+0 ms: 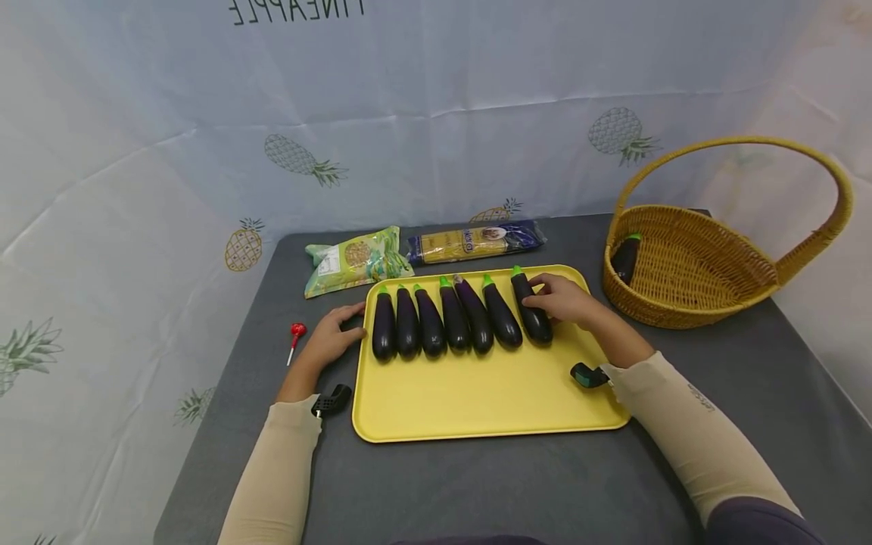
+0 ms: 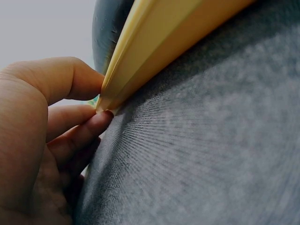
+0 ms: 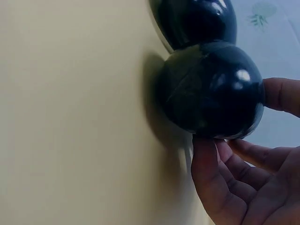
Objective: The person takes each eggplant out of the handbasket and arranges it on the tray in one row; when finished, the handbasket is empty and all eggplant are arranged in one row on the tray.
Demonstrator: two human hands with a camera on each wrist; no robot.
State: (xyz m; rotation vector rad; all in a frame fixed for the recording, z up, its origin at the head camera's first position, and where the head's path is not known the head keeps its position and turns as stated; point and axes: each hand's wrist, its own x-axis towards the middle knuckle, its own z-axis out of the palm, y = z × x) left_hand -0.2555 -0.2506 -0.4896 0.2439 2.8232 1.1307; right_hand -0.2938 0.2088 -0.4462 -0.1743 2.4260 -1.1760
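Note:
Several dark eggplants (image 1: 431, 325) with green stems stand side by side in a row on the yellow tray (image 1: 477, 397). My right hand (image 1: 565, 299) grips the rightmost eggplant (image 1: 536, 322), thumb on one side and fingers on the other. In the right wrist view, the rounded end of this eggplant (image 3: 213, 93) shows close to the tray surface, overlapping its neighbour (image 3: 197, 21). At the tray's left side, my left hand (image 1: 330, 337) holds the rim near the far corner. The left wrist view shows thumb and fingertips at the tray rim (image 2: 154, 37).
A yellow woven basket (image 1: 702, 265) with a tall handle stands at the right, one eggplant (image 1: 624, 259) inside. Behind the tray lie a green snack bag (image 1: 361, 261) and a blue and yellow pasta pack (image 1: 477, 242). A red lollipop (image 1: 297, 331) lies left, on the dark table (image 1: 443, 484).

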